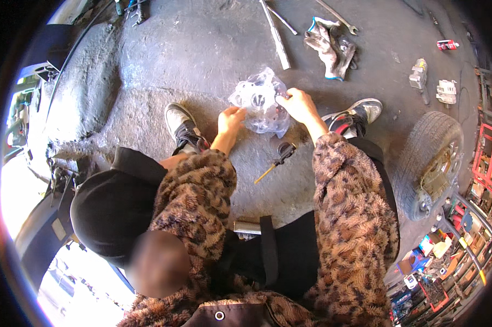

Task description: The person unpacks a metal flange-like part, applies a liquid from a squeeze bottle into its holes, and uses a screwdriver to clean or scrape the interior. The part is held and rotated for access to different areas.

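A crumpled clear plastic bag [265, 103] is stretched between my two hands above the floor. My left hand [231, 125] closes on its lower left edge. My right hand [300, 107] pinches its right side with thumb and fingers. Something may lie inside the bag, but the shiny folds keep me from making it out. Below the bag, a dark tool with a thin yellow strip [281, 154] lies on the concrete. My feet stand wide apart, a grey shoe [180, 121] to the left and another shoe [370, 110] to the right of the bag.
Beyond the bag lie dirty work gloves [331, 49], a long metal bar [277, 38] and a wrench [341, 16]. A grey power tool [418, 75] and a wheel [431, 163] are on the right. A person's black cap [118, 210] is close beside my left arm.
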Demonstrator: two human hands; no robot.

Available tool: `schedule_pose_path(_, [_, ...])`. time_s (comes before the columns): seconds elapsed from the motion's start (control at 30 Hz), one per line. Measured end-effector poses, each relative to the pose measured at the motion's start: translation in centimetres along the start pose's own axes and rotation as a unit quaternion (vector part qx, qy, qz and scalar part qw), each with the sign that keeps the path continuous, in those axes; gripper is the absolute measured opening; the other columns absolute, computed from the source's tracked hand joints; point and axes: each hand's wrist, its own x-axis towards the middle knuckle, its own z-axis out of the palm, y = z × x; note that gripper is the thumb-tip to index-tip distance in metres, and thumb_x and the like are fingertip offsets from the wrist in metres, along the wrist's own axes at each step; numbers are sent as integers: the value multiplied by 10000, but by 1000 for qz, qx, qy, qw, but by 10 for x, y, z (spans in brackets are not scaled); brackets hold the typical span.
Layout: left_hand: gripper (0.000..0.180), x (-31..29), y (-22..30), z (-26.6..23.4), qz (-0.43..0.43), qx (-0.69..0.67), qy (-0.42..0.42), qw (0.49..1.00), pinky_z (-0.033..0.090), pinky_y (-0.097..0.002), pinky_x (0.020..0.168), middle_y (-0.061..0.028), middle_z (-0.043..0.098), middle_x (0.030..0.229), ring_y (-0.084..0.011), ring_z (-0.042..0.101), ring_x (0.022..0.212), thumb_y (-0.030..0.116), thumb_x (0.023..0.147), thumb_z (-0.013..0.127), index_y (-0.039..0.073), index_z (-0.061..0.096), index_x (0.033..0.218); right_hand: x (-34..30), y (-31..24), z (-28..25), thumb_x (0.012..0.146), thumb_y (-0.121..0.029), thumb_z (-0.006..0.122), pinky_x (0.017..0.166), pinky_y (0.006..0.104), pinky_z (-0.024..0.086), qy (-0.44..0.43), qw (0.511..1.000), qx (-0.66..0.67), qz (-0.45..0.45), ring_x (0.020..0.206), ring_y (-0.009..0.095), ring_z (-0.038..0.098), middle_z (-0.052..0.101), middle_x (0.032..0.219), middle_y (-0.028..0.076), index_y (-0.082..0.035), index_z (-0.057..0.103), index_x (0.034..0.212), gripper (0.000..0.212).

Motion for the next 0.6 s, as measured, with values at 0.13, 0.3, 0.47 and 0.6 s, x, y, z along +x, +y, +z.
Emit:
schedule_pose_path(0.13, [440, 7, -2, 29, -75, -79, -18, 994, 441, -367, 789, -88, 640, 1130, -206, 593, 1027, 212, 867, 752, 5, 593, 1221, 19, -3, 33, 801, -509, 737, 865, 459, 520, -100, 986, 127, 48, 1039, 407, 663, 685, 1072, 271, 45, 654, 1054, 615])
schedule_pose_path(0.3, [459, -14, 16, 49, 30, -213, 0, 977, 510, -290, 814, -56, 682, 1087, -166, 651, 970, -3, 808, 735, 62, 579, 1235, 9, -7, 38, 799, -323, 794, 838, 376, 536, -54, 971, 234, 8, 985, 274, 694, 712, 1072, 180, 28, 638, 1140, 513])
schedule_pose_path(0.47, [534, -39, 67, 46, 153, -169, -126, 966, 433, -284, 724, 33, 659, 1137, -127, 612, 972, 19, 839, 730, 190, 554, 1314, -14, -49, -34, 804, -89, 793, 831, 292, 531, 12, 915, 390, -104, 956, 133, 659, 710, 1075, 60, -18, 642, 1211, 440])
schedule_pose_path(0.6, [371, -74, 134, 45, 251, -208, -203, 923, 504, -313, 795, 13, 659, 1104, -121, 620, 971, 79, 919, 669, 110, 564, 1273, -54, -107, -145, 816, -93, 785, 757, 242, 513, 24, 902, 347, -254, 841, 63, 591, 680, 967, -10, -21, 654, 1205, 416])
